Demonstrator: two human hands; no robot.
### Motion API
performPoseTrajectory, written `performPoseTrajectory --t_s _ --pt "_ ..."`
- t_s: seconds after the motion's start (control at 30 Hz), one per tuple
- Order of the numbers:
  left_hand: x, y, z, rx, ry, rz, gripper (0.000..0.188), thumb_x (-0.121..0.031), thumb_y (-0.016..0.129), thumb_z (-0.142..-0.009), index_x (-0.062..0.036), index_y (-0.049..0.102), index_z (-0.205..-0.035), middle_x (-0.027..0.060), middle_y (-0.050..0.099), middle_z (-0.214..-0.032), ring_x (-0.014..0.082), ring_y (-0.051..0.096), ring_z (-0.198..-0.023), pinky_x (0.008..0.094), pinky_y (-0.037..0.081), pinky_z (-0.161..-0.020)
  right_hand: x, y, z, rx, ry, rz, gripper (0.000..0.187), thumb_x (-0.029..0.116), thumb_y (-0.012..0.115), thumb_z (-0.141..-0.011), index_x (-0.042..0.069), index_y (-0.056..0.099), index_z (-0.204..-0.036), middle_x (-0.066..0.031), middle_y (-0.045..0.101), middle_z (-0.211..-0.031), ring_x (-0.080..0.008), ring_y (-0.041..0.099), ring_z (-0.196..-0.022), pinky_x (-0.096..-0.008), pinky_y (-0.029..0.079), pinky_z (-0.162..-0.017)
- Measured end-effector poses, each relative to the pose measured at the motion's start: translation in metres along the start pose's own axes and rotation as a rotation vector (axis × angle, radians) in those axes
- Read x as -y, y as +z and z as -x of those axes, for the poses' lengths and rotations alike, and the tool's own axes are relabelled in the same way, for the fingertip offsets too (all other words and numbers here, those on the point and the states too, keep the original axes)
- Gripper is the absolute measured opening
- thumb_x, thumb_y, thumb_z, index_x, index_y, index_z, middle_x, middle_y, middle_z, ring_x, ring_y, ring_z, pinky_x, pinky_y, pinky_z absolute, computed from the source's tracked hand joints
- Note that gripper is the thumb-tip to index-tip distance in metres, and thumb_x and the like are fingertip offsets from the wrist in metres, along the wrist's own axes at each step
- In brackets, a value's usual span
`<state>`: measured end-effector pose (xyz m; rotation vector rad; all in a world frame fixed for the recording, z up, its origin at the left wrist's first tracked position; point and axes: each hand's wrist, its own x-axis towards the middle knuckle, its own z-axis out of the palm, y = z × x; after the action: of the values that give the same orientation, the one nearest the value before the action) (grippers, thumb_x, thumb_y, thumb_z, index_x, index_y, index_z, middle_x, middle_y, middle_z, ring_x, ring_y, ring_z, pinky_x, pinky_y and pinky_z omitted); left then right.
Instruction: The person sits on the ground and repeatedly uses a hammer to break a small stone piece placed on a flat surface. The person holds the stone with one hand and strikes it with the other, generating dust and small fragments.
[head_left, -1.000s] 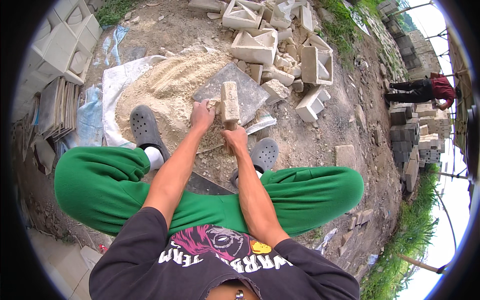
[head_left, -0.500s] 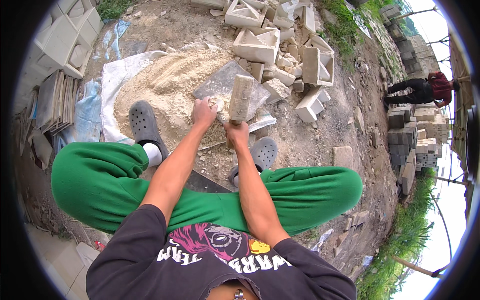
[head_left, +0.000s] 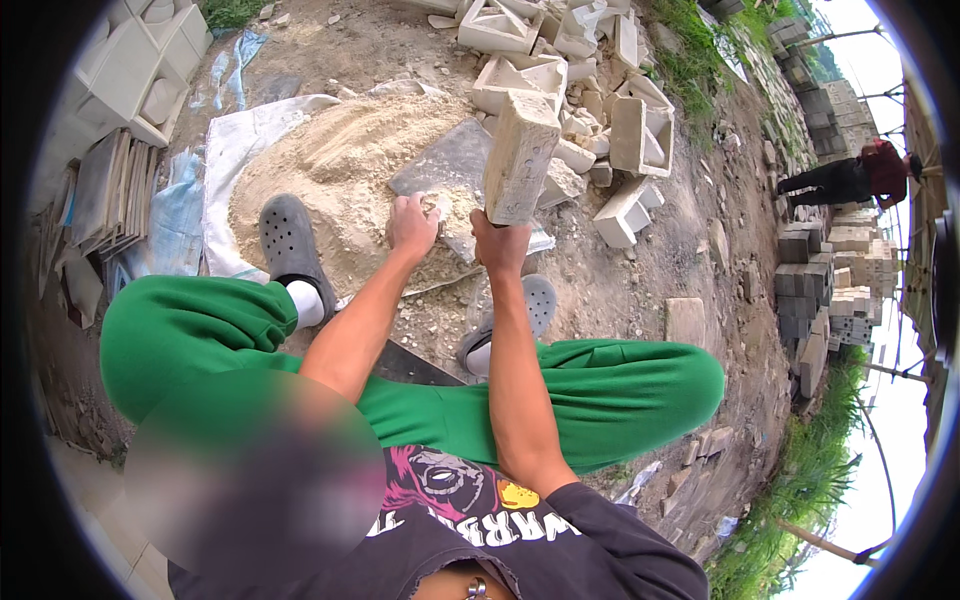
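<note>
My right hand (head_left: 500, 243) is wrapped round the handle of a mallet whose big, pale, block-shaped head (head_left: 520, 160) is raised over the right part of a dark flat slab (head_left: 425, 172). Lower and to the left, my left hand (head_left: 411, 228) pinches a small whitish chunk (head_left: 436, 205) at the slab's near edge. Pale crumbs lie around its fingers. Beside the slab spreads a heap of crushed, sandy material (head_left: 330, 165) on a white sheet (head_left: 222, 185).
Broken cream-coloured hollow blocks (head_left: 628, 135) pile up beyond the slab. Thin boards (head_left: 105, 190) and pale blocks (head_left: 135, 65) stand at the left. My grey clogs (head_left: 290, 245) flank the work spot. A person in dark red (head_left: 885, 170) stands far right near stacked blocks (head_left: 805, 270).
The mallet has risen and come closer to view, its head swinging up and slightly right with my right hand. My left hand stays nearly in place at the slab.
</note>
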<state>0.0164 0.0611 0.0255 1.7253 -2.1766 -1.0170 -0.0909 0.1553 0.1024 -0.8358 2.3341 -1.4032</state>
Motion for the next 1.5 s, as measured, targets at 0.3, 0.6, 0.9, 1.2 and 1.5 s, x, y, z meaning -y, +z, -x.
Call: performPoseTrajectory --t_s 0.3,0.6,0.9,1.2,1.5 --pt "0.011 0.007 0.000 -0.077 0.055 -0.006 0.048 -0.036 0.067 -0.090 -0.0101 0.059 -0.129 0.0163 0.063 -0.125 0.0331 0.057 -0.121 0.0460 0.046 -0.101 -0.051 0.019 0.041 0.200 0.697 -0.065 0.028 0.018 0.075 -0.071 -0.005 0.068 -0.083 -0.0130 0.068 -0.071 -0.0224 0.066 -0.055 -0.0365 0.055 -0.056" --pt "0.007 0.004 0.004 -0.077 -0.028 0.020 0.048 -0.035 0.067 -0.088 -0.0076 0.056 -0.126 0.0147 0.064 -0.119 0.0316 0.056 -0.117 0.0460 0.043 -0.101 0.000 -0.010 0.010 0.005 0.128 -0.124 0.025 0.016 0.074 -0.074 -0.005 0.066 -0.085 -0.0156 0.070 -0.072 -0.0245 0.070 -0.063 -0.0390 0.054 -0.061" --pt "0.017 0.010 -0.001 -0.157 -0.052 0.087 0.050 -0.039 0.071 -0.085 -0.0078 0.056 -0.120 0.0134 0.062 -0.118 0.0313 0.056 -0.115 0.0457 0.045 -0.098 -0.080 0.040 0.061 0.294 0.494 0.263 0.032 0.025 0.074 -0.070 0.000 0.072 -0.088 -0.0156 0.072 -0.073 -0.0265 0.072 -0.066 -0.0399 0.056 -0.066" --pt "0.026 0.012 -0.004 -0.150 -0.088 0.125 0.050 -0.043 0.072 -0.084 -0.0089 0.057 -0.118 0.0141 0.062 -0.115 0.0326 0.057 -0.114 0.0455 0.045 -0.096 0.014 0.011 0.022 0.077 0.207 0.209 0.036 0.028 0.078 -0.070 0.000 0.070 -0.092 -0.0222 0.072 -0.085 -0.0367 0.072 -0.083 -0.0422 0.055 -0.072" --pt "0.017 0.015 -0.010 -0.129 -0.061 0.199 0.042 -0.045 0.071 -0.086 -0.0070 0.069 -0.104 0.0120 0.072 -0.095 0.0293 0.069 -0.090 0.0425 0.052 -0.080 -0.060 0.040 0.046 0.196 0.460 0.197 0.032 0.019 0.073 -0.070 -0.003 0.069 -0.093 -0.0126 0.070 -0.074 -0.0204 0.067 -0.056 -0.0355 0.055 -0.056"
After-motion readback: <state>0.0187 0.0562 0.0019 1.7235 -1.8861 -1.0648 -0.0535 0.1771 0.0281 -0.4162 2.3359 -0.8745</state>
